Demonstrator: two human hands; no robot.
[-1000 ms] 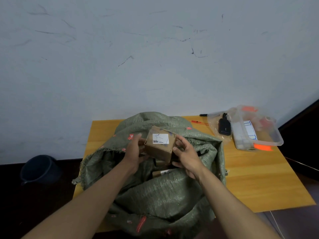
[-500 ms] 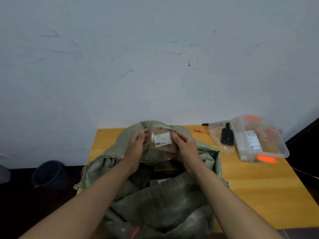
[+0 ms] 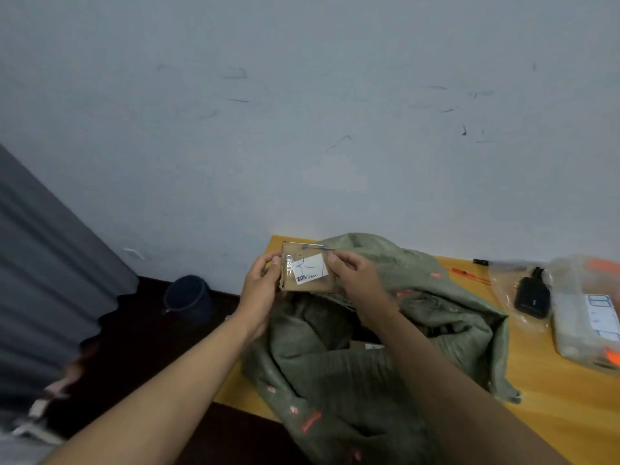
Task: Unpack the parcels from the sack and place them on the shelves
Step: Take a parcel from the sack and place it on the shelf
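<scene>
A small brown cardboard parcel (image 3: pixel 307 267) with a white label is held up above the open green woven sack (image 3: pixel 352 357). My left hand (image 3: pixel 260 290) grips its left edge and my right hand (image 3: pixel 357 280) grips its right edge, thumbs on the front face. The sack lies slumped on a wooden table (image 3: pixel 550 391). Inside its dark opening another parcel (image 3: pixel 367 345) shows a bit of cardboard and white label. No shelves are in view.
A clear plastic box (image 3: pixel 585 317) and a clear bag with a black device (image 3: pixel 531 297) sit at the table's right. Red ties (image 3: pixel 468 276) lie near the wall. A dark bucket (image 3: pixel 188 297) stands on the floor at left, beside a grey curtain (image 3: pixel 43 280).
Both hands lifted the parcel up out of the sack and turned its labelled face toward me. The view has swung left, so the table now sits at the right.
</scene>
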